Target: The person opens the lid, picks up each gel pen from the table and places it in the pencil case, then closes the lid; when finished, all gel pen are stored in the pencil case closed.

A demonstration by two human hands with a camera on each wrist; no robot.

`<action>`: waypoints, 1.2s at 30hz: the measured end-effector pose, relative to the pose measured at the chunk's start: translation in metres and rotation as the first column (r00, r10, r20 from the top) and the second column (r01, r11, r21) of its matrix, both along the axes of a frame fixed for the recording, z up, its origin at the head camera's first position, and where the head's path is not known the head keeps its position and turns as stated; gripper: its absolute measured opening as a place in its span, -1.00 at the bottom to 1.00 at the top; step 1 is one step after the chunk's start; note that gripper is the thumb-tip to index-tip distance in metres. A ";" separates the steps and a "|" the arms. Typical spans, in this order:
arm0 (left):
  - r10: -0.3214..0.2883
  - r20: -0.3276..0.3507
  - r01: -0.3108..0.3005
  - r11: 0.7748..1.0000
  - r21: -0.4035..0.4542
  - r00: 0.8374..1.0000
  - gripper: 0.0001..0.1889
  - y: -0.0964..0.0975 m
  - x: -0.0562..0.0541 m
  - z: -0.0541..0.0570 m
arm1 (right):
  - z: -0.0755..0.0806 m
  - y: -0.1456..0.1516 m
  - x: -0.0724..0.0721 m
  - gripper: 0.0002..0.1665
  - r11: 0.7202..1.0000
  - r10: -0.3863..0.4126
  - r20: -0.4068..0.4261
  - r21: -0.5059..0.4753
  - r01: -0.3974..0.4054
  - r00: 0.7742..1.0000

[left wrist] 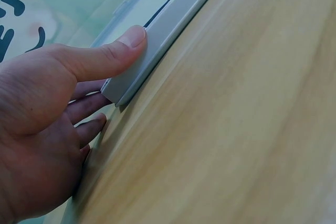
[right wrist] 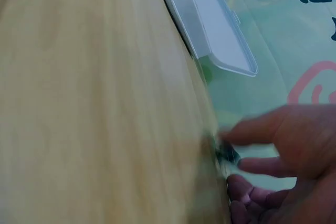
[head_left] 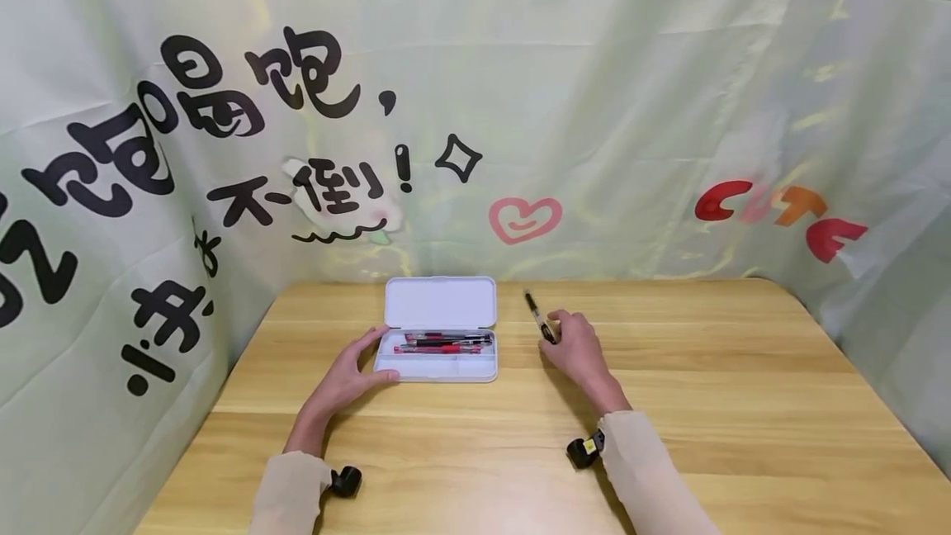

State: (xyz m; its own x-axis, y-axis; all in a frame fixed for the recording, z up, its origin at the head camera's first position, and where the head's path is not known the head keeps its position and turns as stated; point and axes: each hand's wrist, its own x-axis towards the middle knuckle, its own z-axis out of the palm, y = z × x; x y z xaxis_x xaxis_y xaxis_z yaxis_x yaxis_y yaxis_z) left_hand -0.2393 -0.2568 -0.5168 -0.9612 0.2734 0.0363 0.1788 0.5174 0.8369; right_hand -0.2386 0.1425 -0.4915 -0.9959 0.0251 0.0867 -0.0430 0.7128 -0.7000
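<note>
A white pencil case [head_left: 440, 369] stands open on the table, its lid [head_left: 440, 302] tipped back. Several pens [head_left: 446, 343], red and black, lie in its rear compartment. My left hand [head_left: 349, 376] holds the case by its left end; in the left wrist view the thumb [left wrist: 118, 53] lies on the front wall and the other fingers reach round the end. To the right of the case, my right hand [head_left: 579, 349] has thumb and forefinger around the near end of a black-and-clear pen [head_left: 534, 305]. That spot is blurred in the right wrist view, where the pen [right wrist: 228, 153] shows only as a dark end.
The wooden table [head_left: 743, 403] reaches back to a printed cloth curtain [head_left: 594, 122] that hangs behind it and at both sides. A small black camera [head_left: 584, 450] sits at my right wrist, another black camera [head_left: 346, 482] at my left.
</note>
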 end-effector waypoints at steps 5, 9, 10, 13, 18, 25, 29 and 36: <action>0.011 0.000 -0.011 1.000 0.011 1.000 -0.08 -0.006 0.003 -0.004 | 0.001 -0.002 0.002 -0.73 1.000 0.012 -0.037 0.013 -0.011 0.999; 0.011 0.002 -0.011 1.000 0.017 1.000 -0.08 -0.008 0.003 -0.005 | 0.000 -0.002 0.003 -0.82 1.000 0.013 -0.057 -0.013 -0.014 0.998; 0.012 0.005 -0.012 1.000 0.016 1.000 -0.08 -0.008 0.003 -0.005 | 0.000 -0.001 0.003 -0.82 1.000 0.014 -0.059 -0.018 -0.015 0.998; 0.014 0.010 -0.014 1.000 0.013 1.000 -0.07 -0.009 0.004 -0.004 | 0.001 -0.001 0.002 -0.81 1.000 0.011 -0.060 -0.028 -0.013 0.998; 0.016 -0.001 -0.016 1.000 -0.004 1.000 -0.06 -0.007 0.003 -0.002 | 0.006 -0.007 0.000 -0.79 0.999 0.002 -0.108 -0.043 -0.007 0.994; 0.007 -0.002 -0.007 1.000 -0.012 1.000 -0.05 -0.004 0.001 -0.003 | 0.016 -0.016 0.002 -0.78 0.995 0.054 -0.183 -0.070 -0.067 0.982; 0.003 -0.004 -0.003 1.000 -0.010 1.000 -0.05 -0.002 0.000 -0.003 | 0.021 -0.014 0.005 -0.81 0.998 0.002 -0.196 -0.066 -0.016 0.981; 0.002 -0.011 -0.002 1.000 -0.010 1.000 -0.06 -0.001 -0.001 -0.002 | 0.028 -0.016 0.003 -0.81 0.992 -0.006 -0.288 -0.121 -0.031 0.958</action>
